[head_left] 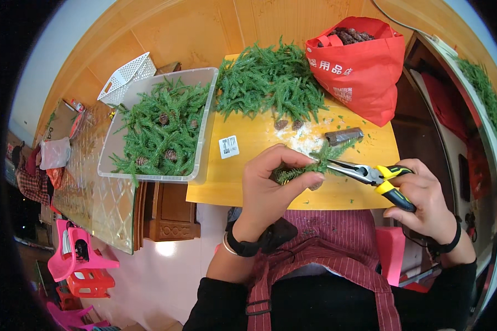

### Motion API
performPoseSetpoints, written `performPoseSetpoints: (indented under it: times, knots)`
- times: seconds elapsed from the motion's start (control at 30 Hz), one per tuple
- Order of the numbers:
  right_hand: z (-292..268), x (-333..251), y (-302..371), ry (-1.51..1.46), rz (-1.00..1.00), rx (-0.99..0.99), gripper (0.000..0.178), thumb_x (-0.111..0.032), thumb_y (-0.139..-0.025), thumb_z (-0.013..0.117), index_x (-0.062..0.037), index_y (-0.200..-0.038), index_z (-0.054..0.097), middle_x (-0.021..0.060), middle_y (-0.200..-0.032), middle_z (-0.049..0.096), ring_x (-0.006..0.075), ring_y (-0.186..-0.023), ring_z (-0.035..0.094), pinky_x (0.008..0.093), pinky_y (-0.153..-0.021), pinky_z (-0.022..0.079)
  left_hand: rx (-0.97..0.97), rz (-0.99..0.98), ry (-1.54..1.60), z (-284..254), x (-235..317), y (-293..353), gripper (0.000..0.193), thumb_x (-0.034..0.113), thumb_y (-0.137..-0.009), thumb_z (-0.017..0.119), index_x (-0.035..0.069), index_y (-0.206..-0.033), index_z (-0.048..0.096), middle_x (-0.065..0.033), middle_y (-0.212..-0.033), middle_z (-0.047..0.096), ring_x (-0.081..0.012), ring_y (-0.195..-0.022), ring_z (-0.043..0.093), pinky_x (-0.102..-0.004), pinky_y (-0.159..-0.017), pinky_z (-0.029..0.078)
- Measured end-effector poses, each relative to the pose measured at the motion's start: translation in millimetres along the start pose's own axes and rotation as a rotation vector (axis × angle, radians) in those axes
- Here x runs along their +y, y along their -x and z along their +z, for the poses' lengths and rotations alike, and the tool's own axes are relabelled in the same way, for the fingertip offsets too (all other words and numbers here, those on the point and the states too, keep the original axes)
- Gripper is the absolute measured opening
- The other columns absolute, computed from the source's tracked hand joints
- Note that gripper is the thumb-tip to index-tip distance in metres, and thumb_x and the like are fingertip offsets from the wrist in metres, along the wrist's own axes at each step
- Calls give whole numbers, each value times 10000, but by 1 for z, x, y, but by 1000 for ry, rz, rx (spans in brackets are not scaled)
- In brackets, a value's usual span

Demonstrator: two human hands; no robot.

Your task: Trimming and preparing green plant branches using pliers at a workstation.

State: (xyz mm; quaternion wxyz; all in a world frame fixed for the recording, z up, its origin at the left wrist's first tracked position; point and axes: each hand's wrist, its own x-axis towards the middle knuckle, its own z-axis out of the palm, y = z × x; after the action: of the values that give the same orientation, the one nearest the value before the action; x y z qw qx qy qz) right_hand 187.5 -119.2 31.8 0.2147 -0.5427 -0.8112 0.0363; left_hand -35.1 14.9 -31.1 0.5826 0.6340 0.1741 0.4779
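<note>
My left hand (pixel 270 176) pinches a green pine sprig (pixel 318 161) between thumb and fingers, above the yellow table (pixel 237 190). Brown bits of what looks like a pine cone show beside the fingers, mostly hidden. Long-nose pliers (pixel 369 174) with yellow and black handles are in my right hand (pixel 425 201), its fingers wrapped round the handles. Their jaws point left and reach the sprig near my left fingertips; whether they grip a stem, I cannot tell. Just beyond lies a dark brown roll (pixel 343 136). Loose pine cones (pixel 297 124) rest by some white powder (pixel 305 141).
A pile of green sprigs (pixel 268 80) covers the table's far side. At the right rear stands a red bag (pixel 359 71) of pine cones. A clear plastic bin (pixel 207 127) to the left holds sprigs with cones. A white label (pixel 228 147) lies near it.
</note>
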Motion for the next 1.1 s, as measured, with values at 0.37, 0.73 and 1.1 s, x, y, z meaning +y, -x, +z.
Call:
performPoseSetpoints:
  times: [0.37, 0.73, 1.1]
  knots:
    - [14, -9, 1, -36, 40, 18, 337, -289, -645, 735, -13, -743, 568, 121, -790, 611, 316, -799, 559, 400, -814, 437, 151, 465, -623, 3, -2, 4, 284, -44, -582, 745, 24, -828, 619, -101, -719, 597, -186, -655, 569, -250, -570, 439]
    - [23, -8, 5, -123, 73, -17, 362, -314, -659, 727, -7, -764, 567, 117, -667, 549, 313, -705, 543, 383, -789, 442, 215, 805, -822, 2, -10, 1, 270, -92, -592, 649, 9, -843, 641, -82, -686, 583, -217, -597, 588, -284, -493, 471]
    - [28, -5, 7, -150, 76, -17, 351, -311, -658, 729, -17, -738, 555, 116, -649, 535, 298, -672, 525, 362, -686, 439, 201, 764, -888, 2, -8, 7, 278, -53, -584, 723, 21, -833, 627, -125, -758, 622, -230, -659, 624, -282, -561, 508]
